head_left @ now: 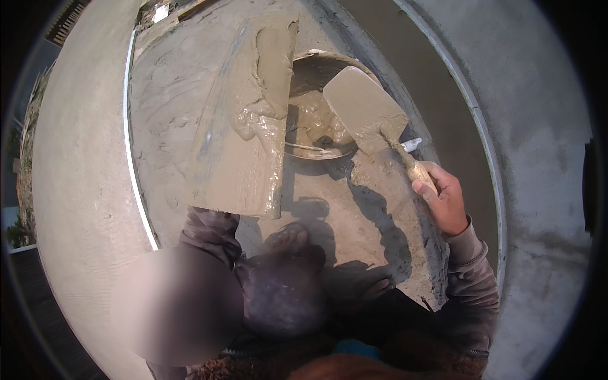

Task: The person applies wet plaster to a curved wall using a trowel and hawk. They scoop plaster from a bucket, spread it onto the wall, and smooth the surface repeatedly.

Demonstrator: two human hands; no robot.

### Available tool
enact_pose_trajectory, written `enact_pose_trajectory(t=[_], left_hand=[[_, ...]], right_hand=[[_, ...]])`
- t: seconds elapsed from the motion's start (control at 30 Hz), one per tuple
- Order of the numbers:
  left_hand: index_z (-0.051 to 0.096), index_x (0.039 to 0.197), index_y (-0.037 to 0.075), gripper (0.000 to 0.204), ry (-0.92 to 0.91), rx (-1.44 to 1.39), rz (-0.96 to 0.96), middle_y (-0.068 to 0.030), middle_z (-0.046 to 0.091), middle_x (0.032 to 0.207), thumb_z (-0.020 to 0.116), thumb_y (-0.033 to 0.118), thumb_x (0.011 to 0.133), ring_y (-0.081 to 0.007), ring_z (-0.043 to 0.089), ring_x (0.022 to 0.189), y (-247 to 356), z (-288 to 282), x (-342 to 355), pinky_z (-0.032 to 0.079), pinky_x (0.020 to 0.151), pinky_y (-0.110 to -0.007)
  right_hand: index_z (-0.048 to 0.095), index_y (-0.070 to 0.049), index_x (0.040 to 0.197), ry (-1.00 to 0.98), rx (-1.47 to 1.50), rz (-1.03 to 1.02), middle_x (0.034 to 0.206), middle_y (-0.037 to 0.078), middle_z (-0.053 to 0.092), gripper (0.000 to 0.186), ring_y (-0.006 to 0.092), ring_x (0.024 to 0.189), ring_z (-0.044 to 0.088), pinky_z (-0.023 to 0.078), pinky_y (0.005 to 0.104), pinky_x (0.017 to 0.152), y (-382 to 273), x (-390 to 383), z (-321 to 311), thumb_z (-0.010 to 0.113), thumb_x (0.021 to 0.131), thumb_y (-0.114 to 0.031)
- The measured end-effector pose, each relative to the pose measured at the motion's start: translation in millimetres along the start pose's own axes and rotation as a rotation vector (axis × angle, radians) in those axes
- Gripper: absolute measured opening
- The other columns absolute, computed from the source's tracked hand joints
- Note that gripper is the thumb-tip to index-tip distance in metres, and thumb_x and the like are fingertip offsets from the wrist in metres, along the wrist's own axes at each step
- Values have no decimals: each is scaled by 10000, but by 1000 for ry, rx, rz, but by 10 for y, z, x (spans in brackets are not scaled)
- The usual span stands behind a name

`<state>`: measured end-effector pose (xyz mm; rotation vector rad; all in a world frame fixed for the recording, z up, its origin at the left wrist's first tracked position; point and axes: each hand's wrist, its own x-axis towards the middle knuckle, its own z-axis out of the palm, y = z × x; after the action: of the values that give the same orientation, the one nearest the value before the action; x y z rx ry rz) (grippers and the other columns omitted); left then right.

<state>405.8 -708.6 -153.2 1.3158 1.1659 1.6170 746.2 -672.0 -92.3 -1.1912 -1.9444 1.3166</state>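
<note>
The trowel point(366, 109) was in the right hand point(446, 197), its fingers wrapped around the handle point(420, 175); its long axis slanted from the hand forward and to the left, with the blade end pointing away from the body, over the right part of the bucket point(322, 154). Left of the right hand, beyond the bucket's near opening, the board point(231, 174) had its long axis running away from the body, the far end leaning slightly right. The left sleeve point(212, 233) went under the board's near end; the left hand was hidden, so I cannot tell how it gripped. The trowel's blade was flat, with rounded corners, filmed in tan-grey mortar that crusted its neck. The board was smeared too, a thick wet ridge heaped along its right side. More mortar sat in the bucket, ahead and left of the right hand. Below lay rough, sunlit ground point(320, 183) with dark shadows. Well left of the right hand, a white strip point(131, 142) edged a smooth pale slab point(79, 164); to its right, another strip point(482, 130) bordered a grey slab point(538, 88).
</note>
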Motion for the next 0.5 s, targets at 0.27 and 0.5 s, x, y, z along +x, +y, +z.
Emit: enact_pose_trajectory(t=[0.27, 0.5], left_hand=[[424, 1388, 16, 455, -37, 10, 22, -139, 542, 1309, 492, 278, 1022, -256, 544, 1214, 67, 70, 90, 420, 1075, -421], [426, 1389, 8, 461, -162, -8, 7, -142, 541, 1313, 500, 274, 1020, -258, 544, 1217, 255, 341, -192, 414, 1081, -421]], right_hand=[[685, -118, 1164, 10, -949, -185, 770, 85, 607, 422, 318, 637, 618, 469, 402, 555, -900, -117, 14, 759, 797, -314], [680, -139, 1153, 101, -1108, -210, 757, 82, 606, 393, 302, 640, 625, 475, 402, 554, -1243, 70, 11, 748, 807, -313]])
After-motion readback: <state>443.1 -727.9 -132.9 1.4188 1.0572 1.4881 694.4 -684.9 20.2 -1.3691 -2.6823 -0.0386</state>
